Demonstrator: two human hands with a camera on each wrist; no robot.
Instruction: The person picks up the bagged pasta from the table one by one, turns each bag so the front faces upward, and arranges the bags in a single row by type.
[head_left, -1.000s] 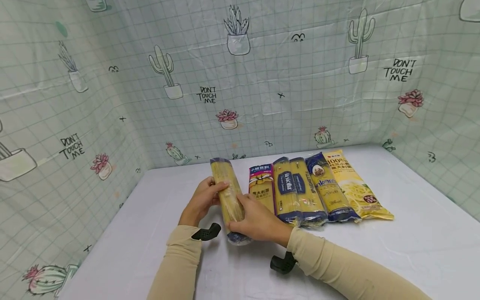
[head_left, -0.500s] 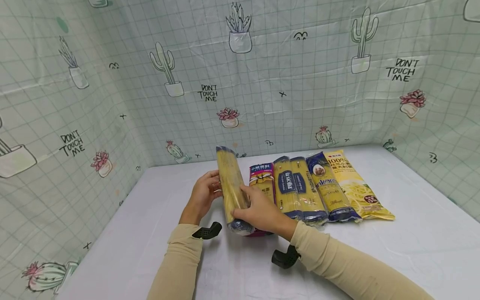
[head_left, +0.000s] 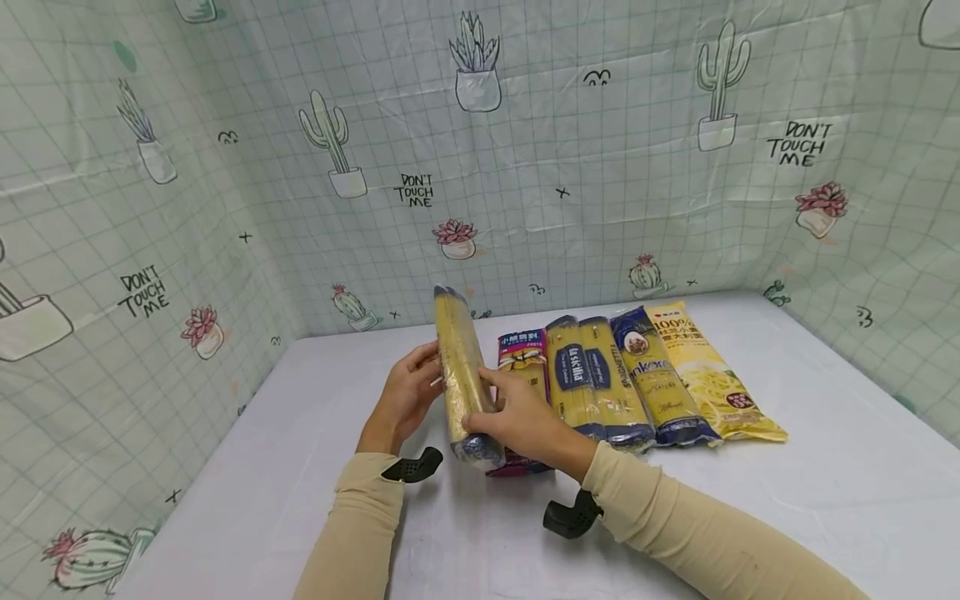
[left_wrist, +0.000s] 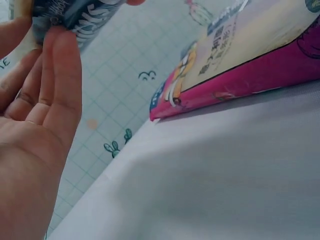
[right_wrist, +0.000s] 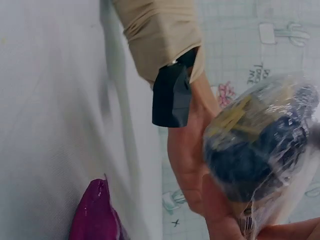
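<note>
Item: spaghetti pack [head_left: 461, 375], clear wrap with dark blue ends, raised off the table [head_left: 315, 500] and tilted, far end higher, near end low by the wrists; it stands at the left end of a row of packs, over the near part of the pink pack [head_left: 522, 367]. Right hand [head_left: 517, 421] grasps the lower half, fingers curled over the top and thumb under, which carries the weight; in the right wrist view the dark blue end [right_wrist: 260, 155] sits against the palm, wrap crinkled. Left hand [head_left: 405, 396] is released, fingers straight, laid against the pack's left side as a steady, not a grip; the left wrist view shows a fingertip [left_wrist: 62, 45] touching the printed wrap near the end. Row on the table, left to right, lying side by side and touching, long sides parallel, near ends roughly in line: pink pack, its magenta edge [left_wrist: 240, 80] flat on the cloth; two yellow-and-blue packs [head_left: 592, 375]; a dark blue pack [head_left: 656, 375]; a yellow pack [head_left: 708, 375], angled outward at the right end. Both sleeves are beige, with a black camera mount [head_left: 408, 467] at each wrist. Surround: white table cover, and cactus-print sheeting [head_left: 225, 208] on three sides
</note>
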